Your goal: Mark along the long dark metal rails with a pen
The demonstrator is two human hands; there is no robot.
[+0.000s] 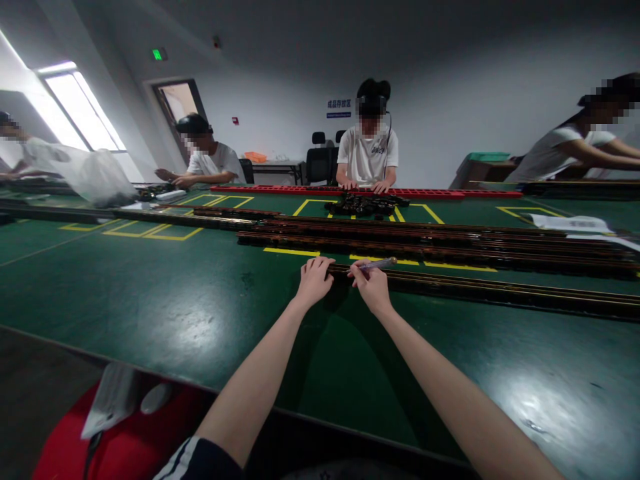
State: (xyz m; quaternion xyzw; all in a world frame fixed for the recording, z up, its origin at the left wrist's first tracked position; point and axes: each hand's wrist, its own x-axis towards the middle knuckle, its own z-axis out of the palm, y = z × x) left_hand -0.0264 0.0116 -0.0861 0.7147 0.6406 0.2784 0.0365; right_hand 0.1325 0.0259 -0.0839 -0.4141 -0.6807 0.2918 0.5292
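Note:
My right hand [371, 285] grips a slim pen [379, 264] with a clear barrel, slanted up to the right. Its tip is hidden by my fingers, close to the left end of a long dark strip [480, 287]. The strip has thin brownish lines along it and runs off to the right edge of the view. My left hand [316, 280] is closed over that same end, fingers curled round it; small details under the fingertips cannot be made out. Both hands rest low over the green table [240, 293].
Just beyond my hands lies a bundle of similar long strips [350, 233]. Farther back are a pile of small black parts [370, 203] and a red rail [280, 191]. A person [369, 157] works opposite. Papers [570, 223] lie right; a plastic bag [103, 179] stands left.

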